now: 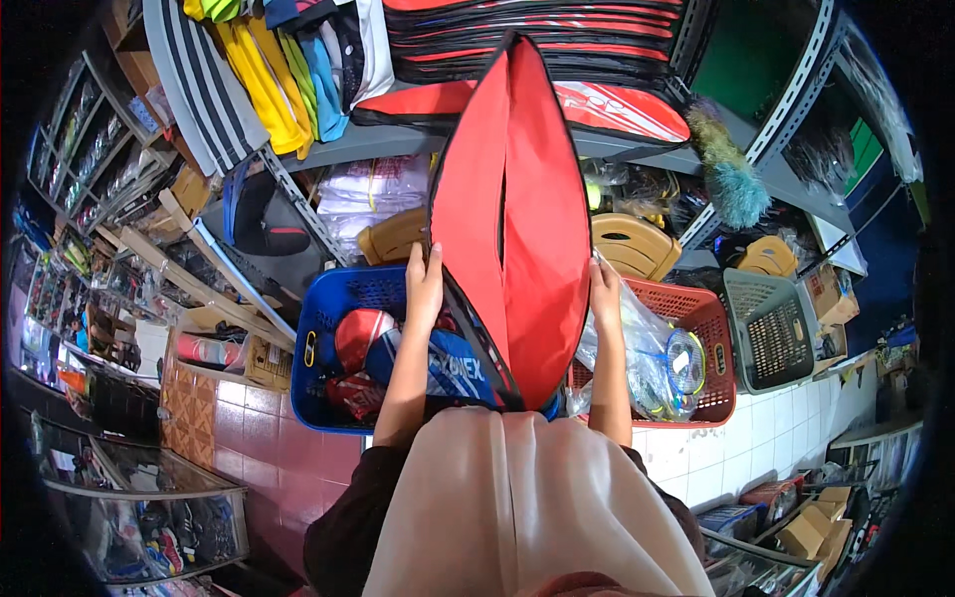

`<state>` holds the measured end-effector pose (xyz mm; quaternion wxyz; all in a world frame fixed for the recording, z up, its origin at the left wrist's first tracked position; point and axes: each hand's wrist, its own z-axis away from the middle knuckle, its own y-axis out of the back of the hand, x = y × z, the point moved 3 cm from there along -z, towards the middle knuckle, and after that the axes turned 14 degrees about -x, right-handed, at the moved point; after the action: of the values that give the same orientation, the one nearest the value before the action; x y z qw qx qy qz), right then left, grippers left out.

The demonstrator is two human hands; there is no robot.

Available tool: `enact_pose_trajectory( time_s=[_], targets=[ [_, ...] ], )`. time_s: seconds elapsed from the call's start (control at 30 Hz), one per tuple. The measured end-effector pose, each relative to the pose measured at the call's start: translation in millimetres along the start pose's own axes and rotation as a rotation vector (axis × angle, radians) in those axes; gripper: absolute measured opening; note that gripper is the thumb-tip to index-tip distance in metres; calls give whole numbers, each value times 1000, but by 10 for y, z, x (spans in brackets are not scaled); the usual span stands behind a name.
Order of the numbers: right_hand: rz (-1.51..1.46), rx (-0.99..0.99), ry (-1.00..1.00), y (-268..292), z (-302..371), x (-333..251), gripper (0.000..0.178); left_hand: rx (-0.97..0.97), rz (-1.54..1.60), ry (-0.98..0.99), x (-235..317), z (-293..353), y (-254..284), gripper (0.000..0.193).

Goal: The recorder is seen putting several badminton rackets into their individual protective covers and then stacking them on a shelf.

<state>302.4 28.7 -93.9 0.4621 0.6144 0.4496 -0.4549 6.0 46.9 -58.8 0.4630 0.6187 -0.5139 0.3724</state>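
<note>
A long racket bag (pixel 542 189) with a red lining and black edges stands upright in front of me. It is spread apart, with a dark slit down its middle. My left hand (pixel 426 289) grips its left edge, the thumb on the near side. On the opposite edge my right hand (pixel 605 291) holds it, some fingers hidden behind the bag. Behind its upper part, similar red and black bags (pixel 537 45) lie stacked on a grey metal shelf (pixel 368 149). One red and white bag (pixel 627 109) lies at the front of that stack.
Below the bag stand a blue basket (pixel 308 388) with red and blue bags, and a red basket (pixel 721 398) with plastic-wrapped rackets (pixel 681 368). A grey basket (pixel 741 289) is farther right. Colourful shirts (pixel 264 75) hang over the shelf, and a fluffy duster (pixel 736 184) hangs at its right end.
</note>
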Motion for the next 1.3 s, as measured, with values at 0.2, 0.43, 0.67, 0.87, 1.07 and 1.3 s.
enact_pose_trajectory(
  time_s=[0.2,0.43,0.67,0.87,1.07,1.3],
  targets=[
    [74,-57,-58,43,15,371,36,-14,81,65,-110,91,-80,30],
    [39,-73,-96,76,-13,466,33,5,200,-40,-64,149,-197,31],
    [-181,-84,-117,64,23,422,24,3,231,-46,-151,230,-209,42],
    [15,9,-56,165,157,316,39,-28,295,17,-316,402,-202,51],
    [117,-103,-91,42,345,422,36,-460,367,214,-687,836,-641,74],
    [243,-202,-71,-256,395,577,37,-504,-68,129,-1219,872,-989,60]
  ],
)
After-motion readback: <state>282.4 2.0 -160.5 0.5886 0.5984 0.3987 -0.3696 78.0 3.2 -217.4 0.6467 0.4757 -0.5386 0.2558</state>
